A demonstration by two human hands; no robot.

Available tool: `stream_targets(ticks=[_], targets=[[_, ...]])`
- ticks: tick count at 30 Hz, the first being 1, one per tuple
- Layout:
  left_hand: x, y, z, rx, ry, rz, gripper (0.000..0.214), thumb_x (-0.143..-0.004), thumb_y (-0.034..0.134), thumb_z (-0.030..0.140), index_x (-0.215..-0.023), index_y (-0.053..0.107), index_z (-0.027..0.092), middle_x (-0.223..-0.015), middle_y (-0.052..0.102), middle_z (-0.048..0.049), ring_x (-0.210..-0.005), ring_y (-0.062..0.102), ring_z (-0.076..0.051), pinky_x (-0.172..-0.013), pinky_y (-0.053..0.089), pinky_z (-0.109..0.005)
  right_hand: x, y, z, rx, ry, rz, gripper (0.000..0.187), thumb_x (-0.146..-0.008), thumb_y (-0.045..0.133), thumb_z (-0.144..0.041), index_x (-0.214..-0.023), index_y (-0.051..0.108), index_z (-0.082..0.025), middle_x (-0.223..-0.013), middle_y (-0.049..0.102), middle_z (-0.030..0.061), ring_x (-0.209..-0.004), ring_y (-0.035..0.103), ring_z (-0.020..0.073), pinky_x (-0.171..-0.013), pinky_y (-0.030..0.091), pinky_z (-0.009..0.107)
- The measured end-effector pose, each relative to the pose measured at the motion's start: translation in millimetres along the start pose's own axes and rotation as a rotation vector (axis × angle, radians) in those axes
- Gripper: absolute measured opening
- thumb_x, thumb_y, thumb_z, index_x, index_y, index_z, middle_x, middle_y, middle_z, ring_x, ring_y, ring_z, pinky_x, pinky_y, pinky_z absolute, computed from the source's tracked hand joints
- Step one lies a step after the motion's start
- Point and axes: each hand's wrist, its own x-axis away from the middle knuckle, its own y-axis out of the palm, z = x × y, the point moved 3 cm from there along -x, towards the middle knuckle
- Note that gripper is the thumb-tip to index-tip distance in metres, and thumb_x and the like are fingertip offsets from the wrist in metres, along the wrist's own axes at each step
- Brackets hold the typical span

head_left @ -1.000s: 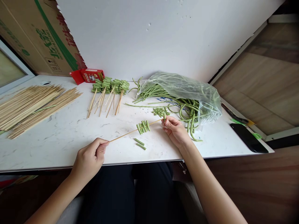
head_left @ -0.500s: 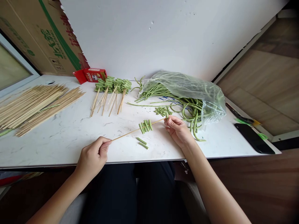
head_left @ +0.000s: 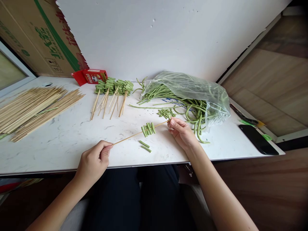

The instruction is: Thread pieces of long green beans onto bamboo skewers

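Note:
My left hand (head_left: pixel 94 159) is closed on the lower left end of a bamboo skewer (head_left: pixel 127 138), which slants up to the right over the table. Several short green bean pieces (head_left: pixel 148 129) sit side by side on the skewer. At its far end my right hand (head_left: pixel 182 132) pinches another bean piece (head_left: pixel 169 117), right at the skewer's tip; whether the tip has gone into it I cannot tell. Two loose bean pieces (head_left: pixel 145 146) lie on the table below the skewer. Beyond my right hand is a small heap of bean ends (head_left: pixel 166 113).
Bundled bare skewers (head_left: pixel 31 107) lie at the left. Filled bean skewers (head_left: pixel 114 86) are stacked at the back beside a red box (head_left: pixel 95 77). A plastic bag (head_left: pixel 192 85) of long beans (head_left: pixel 158 93) rests at the back right. A black phone (head_left: pixel 258 139) lies near the right edge.
The whole view has shifted slightly to the left. Both hands keep their hold on the skewer and the bean piece; little else differs.

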Motion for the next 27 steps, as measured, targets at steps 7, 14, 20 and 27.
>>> stream_targets(ticks=[7,14,20,27], targets=[[0.9,0.2,-0.2,0.011,-0.004,0.005,0.019,-0.103,0.056,0.028,-0.091,0.068,0.020,-0.065,0.064,0.0049,-0.052,0.056,-0.009,-0.058,0.044,-0.021,-0.1,-0.1,-0.1,-0.001,0.000,0.004,0.030,-0.068,0.100,-0.042,-0.083,0.080,-0.024,-0.077,0.057,-0.0003,-0.076,0.050,0.0130,-0.059,0.040,0.023],[2.1,1.7,-2.1,0.014,-0.021,0.003,0.020,-0.103,0.056,0.030,-0.091,0.068,0.020,-0.064,0.064,0.0045,-0.052,0.056,-0.010,-0.057,0.043,-0.021,0.5,-0.1,-0.9,0.020,-0.012,-0.001,0.031,-0.068,0.099,-0.043,-0.083,0.079,-0.024,-0.078,0.057,0.0005,-0.077,0.051,0.0147,-0.059,0.040,0.025],[0.5,1.5,-0.9,0.013,-0.022,0.001,0.022,-0.103,0.055,0.030,-0.089,0.068,0.020,-0.062,0.064,0.0042,-0.051,0.055,-0.010,-0.056,0.043,-0.021,0.3,-1.1,0.3,0.028,-0.021,-0.010,0.030,-0.070,0.098,-0.043,-0.084,0.079,-0.025,-0.078,0.057,0.0001,-0.079,0.052,0.0146,-0.061,0.040,0.025],[-0.7,-0.3,1.5,0.015,-0.030,0.000,0.023,-0.103,0.054,0.030,-0.087,0.068,0.020,-0.062,0.064,0.0038,-0.050,0.054,-0.010,-0.055,0.042,-0.022,-0.1,-0.4,-1.4,0.049,-0.018,0.021,0.033,-0.066,0.099,-0.044,-0.082,0.077,-0.025,-0.076,0.058,-0.0014,-0.073,0.049,0.0141,-0.060,0.038,0.027]])
